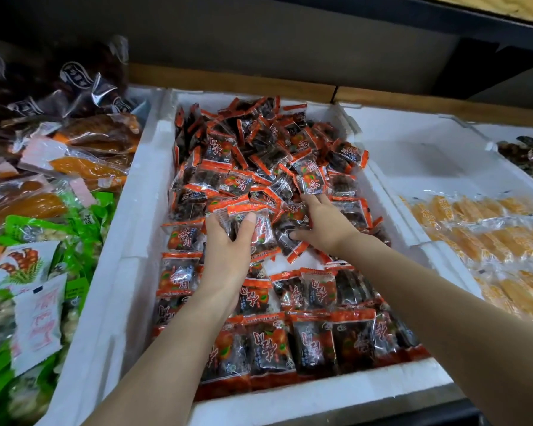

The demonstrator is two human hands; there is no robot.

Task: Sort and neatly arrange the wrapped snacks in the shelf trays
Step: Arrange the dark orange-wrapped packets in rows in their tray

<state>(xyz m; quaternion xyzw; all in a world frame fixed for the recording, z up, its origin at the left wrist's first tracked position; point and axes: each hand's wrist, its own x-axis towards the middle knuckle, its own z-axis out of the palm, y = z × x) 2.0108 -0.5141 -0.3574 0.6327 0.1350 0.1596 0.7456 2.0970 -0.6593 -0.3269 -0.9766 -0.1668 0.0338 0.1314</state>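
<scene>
Head view, 1 moment logged. Left hand [228,241] gripped small bunch of red-and-black packets [263,232], long axis pointing away from me, same lie as neat rows [290,339] at near edge of white foam tray [290,404]. Right hand [323,222] lay flat, fingers straight, on loose heap [259,149] filling far half. Bare patch [282,262] sat between heap and rows, just nearer than both hands. Judgement: left hand, already loaded, better placed to fill it.

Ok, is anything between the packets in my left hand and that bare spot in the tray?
Nothing visible. The bare spot lies just right of the left hand and its packets; only loose packets edge it.
</scene>
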